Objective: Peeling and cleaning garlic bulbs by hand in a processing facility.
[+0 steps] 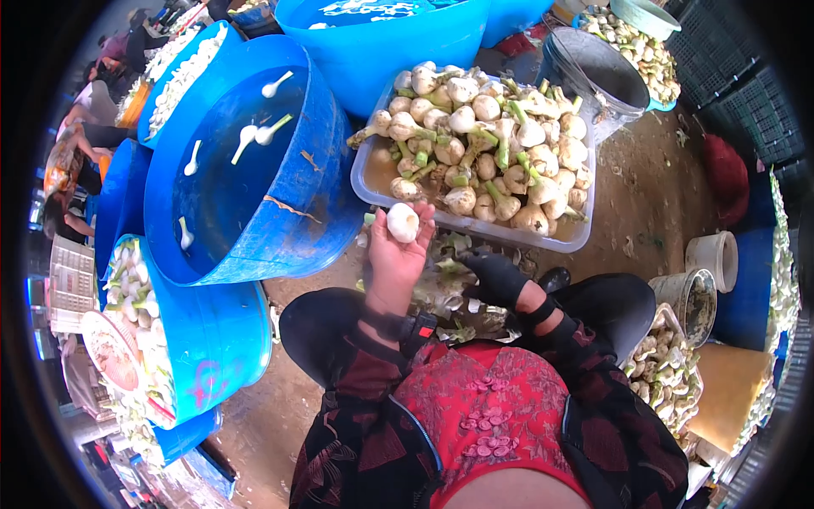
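My bare left hand (399, 254) is turned palm up, its fingers curled round a clean white garlic bulb (402, 223) with a short green stem end at its left. To its right is my right hand (497, 278) in a dark glove, low over a heap of peeled skins and leaves (445, 286); whether it holds a tool cannot be told. Just beyond both hands stands a clear plastic tray (474, 228), heaped with soil-marked garlic bulbs (486, 165) with cut green stems, some brownish water in it.
A blue tub (222, 172) of water with floating bulbs stands at the left, another blue tub (388, 51) behind. A blue barrel (210, 343) of bulbs is lower left. Metal bucket (594, 70), white bucket (712, 259) and a bulb-filled container (664, 369) stand right. Other people sit far left.
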A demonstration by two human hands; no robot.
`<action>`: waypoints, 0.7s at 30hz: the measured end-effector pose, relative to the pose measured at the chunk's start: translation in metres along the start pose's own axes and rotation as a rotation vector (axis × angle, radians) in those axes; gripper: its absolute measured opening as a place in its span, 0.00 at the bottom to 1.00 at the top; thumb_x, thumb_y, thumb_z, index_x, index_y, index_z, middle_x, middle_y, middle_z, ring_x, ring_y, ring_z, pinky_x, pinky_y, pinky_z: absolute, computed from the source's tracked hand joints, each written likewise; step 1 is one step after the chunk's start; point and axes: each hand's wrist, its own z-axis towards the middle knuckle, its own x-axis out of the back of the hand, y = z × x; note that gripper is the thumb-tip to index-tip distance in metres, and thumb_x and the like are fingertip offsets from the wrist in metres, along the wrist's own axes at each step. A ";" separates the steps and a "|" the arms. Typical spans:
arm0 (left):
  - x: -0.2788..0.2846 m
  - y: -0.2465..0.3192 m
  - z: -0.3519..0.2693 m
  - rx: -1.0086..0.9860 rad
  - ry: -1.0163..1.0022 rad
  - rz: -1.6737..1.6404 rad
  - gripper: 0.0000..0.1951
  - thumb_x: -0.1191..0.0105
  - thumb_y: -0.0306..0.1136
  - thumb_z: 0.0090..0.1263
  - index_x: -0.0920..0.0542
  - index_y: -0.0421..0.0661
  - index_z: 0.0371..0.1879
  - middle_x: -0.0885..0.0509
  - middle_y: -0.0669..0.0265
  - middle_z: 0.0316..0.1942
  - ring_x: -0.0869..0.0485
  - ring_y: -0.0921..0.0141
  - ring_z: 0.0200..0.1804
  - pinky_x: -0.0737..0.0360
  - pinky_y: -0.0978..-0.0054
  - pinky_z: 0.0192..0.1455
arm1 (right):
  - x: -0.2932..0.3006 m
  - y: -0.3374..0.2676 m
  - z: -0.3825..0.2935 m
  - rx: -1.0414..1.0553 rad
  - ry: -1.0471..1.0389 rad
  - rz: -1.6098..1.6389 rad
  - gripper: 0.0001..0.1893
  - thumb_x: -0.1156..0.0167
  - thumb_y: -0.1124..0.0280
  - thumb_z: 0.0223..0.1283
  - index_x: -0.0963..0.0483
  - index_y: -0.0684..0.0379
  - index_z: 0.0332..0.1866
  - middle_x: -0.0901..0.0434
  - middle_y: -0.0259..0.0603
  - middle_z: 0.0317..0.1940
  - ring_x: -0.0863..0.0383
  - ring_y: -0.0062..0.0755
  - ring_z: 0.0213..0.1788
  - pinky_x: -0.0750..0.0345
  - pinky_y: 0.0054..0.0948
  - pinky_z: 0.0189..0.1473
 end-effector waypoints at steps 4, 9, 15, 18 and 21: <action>-0.003 0.000 0.000 -0.023 0.182 0.129 0.25 0.63 0.50 0.70 0.27 0.36 0.40 0.20 0.52 0.40 0.21 0.57 0.47 0.20 0.65 0.44 | 0.013 -0.003 0.026 -0.036 0.248 0.215 0.16 0.36 0.66 0.43 0.23 0.58 0.40 0.22 0.49 0.30 0.21 0.48 0.34 0.25 0.38 0.36; -0.006 -0.002 -0.001 0.073 0.131 0.161 0.25 0.64 0.55 0.69 0.25 0.43 0.40 0.18 0.58 0.34 0.19 0.62 0.34 0.22 0.74 0.29 | 0.042 -0.017 0.083 -0.066 0.593 0.181 0.16 0.36 0.68 0.44 0.25 0.59 0.41 0.22 0.46 0.32 0.22 0.45 0.34 0.25 0.36 0.37; -0.059 0.053 0.019 -0.093 -0.051 -0.097 0.35 0.67 0.62 0.66 0.30 0.38 0.51 0.24 0.51 0.47 0.21 0.62 0.44 0.21 0.71 0.37 | 0.060 0.007 0.161 -0.063 0.573 -0.209 0.19 0.38 0.63 0.46 0.26 0.58 0.45 0.23 0.47 0.41 0.25 0.45 0.45 0.27 0.38 0.44; -0.090 0.104 0.001 -0.433 -0.271 -0.099 0.38 0.68 0.62 0.66 0.32 0.33 0.53 0.30 0.47 0.56 0.25 0.60 0.55 0.25 0.63 0.55 | 0.065 -0.007 0.199 -0.188 0.432 -0.451 0.20 0.37 0.59 0.44 0.26 0.58 0.43 0.24 0.47 0.41 0.27 0.50 0.47 0.30 0.44 0.45; -0.062 0.105 0.011 -0.474 -0.268 0.008 0.30 0.62 0.56 0.68 0.27 0.36 0.47 0.22 0.52 0.46 0.22 0.61 0.47 0.24 0.66 0.48 | 0.065 0.003 0.223 -0.182 0.419 -0.590 0.17 0.37 0.60 0.40 0.23 0.57 0.36 0.24 0.48 0.39 0.26 0.50 0.45 0.32 0.47 0.45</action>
